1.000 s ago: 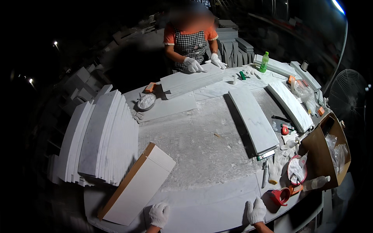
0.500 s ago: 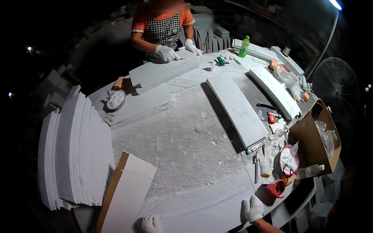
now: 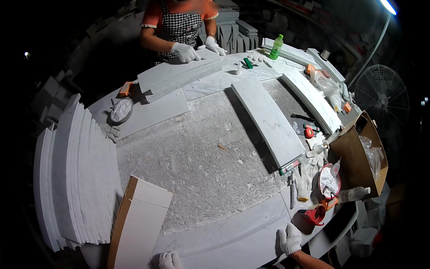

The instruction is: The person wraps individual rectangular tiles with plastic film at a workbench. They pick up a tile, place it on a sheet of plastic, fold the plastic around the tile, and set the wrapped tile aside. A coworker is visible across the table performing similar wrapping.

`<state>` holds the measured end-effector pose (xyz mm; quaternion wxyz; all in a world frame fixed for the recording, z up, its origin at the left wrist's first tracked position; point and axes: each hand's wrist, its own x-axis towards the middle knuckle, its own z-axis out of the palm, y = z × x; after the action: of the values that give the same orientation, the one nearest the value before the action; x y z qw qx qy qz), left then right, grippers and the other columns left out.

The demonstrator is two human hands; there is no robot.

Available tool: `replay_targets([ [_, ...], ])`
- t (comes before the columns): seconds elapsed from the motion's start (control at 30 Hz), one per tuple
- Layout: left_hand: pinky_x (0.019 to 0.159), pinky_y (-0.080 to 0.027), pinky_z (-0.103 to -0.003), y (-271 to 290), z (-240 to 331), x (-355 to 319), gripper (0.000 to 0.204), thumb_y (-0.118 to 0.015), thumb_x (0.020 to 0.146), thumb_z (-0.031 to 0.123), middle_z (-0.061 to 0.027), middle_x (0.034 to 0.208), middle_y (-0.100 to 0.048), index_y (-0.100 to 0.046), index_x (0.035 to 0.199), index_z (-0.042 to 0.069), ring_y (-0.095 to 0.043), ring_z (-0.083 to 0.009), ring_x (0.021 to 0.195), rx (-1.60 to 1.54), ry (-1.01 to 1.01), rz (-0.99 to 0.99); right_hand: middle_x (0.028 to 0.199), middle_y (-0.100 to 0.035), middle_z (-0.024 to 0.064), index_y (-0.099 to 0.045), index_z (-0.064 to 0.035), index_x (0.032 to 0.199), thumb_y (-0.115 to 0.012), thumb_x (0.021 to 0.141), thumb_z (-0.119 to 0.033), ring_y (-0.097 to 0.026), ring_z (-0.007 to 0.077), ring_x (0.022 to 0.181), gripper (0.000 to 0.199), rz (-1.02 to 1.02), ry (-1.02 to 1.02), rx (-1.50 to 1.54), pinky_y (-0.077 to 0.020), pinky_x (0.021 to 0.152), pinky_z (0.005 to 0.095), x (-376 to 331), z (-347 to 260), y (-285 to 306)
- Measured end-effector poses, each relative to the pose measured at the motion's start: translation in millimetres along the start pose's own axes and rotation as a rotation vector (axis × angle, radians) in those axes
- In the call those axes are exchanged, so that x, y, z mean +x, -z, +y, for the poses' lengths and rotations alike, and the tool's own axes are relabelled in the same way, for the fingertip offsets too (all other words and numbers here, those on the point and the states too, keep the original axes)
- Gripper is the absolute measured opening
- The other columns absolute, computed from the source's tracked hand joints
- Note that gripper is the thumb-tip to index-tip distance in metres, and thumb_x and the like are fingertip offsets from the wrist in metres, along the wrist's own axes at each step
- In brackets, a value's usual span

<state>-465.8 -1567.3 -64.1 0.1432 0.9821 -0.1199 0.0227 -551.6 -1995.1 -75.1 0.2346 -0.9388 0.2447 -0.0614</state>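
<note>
At the near edge of the table lies a long white, grey-veined marble slab (image 3: 224,242). My left hand (image 3: 170,261), in a white knit glove, is curled over its left end, the fingertips hidden. My right hand (image 3: 290,238), gloved alike, rests at the slab's right end with its fingers stretched out and the thumb apart. A red tape dispenser (image 3: 315,215) stands just beyond my right hand. Close to my left hand is a long white-faced cardboard box (image 3: 142,219) with a brown side.
Many slabs (image 3: 80,179) stand on edge at left. Another slab (image 3: 268,125) lies across the dusty tabletop (image 3: 197,166). At right are a bowl of white paste (image 3: 330,181), a plastic bottle (image 3: 355,195), and an open carton (image 3: 358,157). Across the table, a gloved co-worker (image 3: 179,31) touches stacked slabs.
The whole view has shifted, so most things sit a little farther left. My hands stay at the slab's ends. The co-worker's hands remain on the stacked slabs.
</note>
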Motion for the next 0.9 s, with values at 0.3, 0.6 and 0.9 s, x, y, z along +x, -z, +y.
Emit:
replay_targets([
  [0.3, 0.072, -0.048, -0.046, -13.1, -27.7, -11.1, 0.018, -0.057, 0.088, 0.022, -0.0136, 0.085, -0.067, -0.066, 0.084, 0.007, -0.060, -0.0369, 0.081, -0.123, 0.046, -0.016, 0.090, -0.063, 0.0222, -0.057, 0.0037, 0.115, -0.060, 0.090, -0.031, -0.061, 0.0410, 0.083, 0.043, -0.024, -0.046, -0.003, -0.0486, 0.075, 0.0474, -3.2, 1.2, -2.0],
  [0.6, 0.071, -0.047, -0.047, -17.6, -26.4, -13.1, 0.022, -0.053, 0.090, 0.022, -0.0148, 0.081, -0.065, -0.066, 0.083, 0.006, -0.060, -0.0372, 0.079, -0.134, 0.177, 0.052, 0.096, -0.065, 0.0247, -0.060, 0.0042, 0.115, -0.061, 0.090, -0.035, -0.063, 0.0416, 0.089, 0.046, -0.049, -0.101, 0.004, -0.0504, 0.080, 0.0464, -1.0, -8.6, 6.3],
  [0.9, 0.072, -0.049, -0.047, -9.8, -14.3, -7.6, 0.027, -0.052, 0.092, 0.028, -0.0155, 0.084, -0.066, -0.067, 0.083, 0.008, -0.062, -0.0363, 0.082, -0.116, 0.241, -0.026, 0.085, -0.064, 0.0223, -0.061, 0.0002, 0.106, -0.060, 0.091, -0.038, -0.063, 0.0414, 0.080, 0.041, 0.061, -0.039, 0.000, -0.0495, 0.071, 0.0481, -8.5, 2.4, 1.2],
])
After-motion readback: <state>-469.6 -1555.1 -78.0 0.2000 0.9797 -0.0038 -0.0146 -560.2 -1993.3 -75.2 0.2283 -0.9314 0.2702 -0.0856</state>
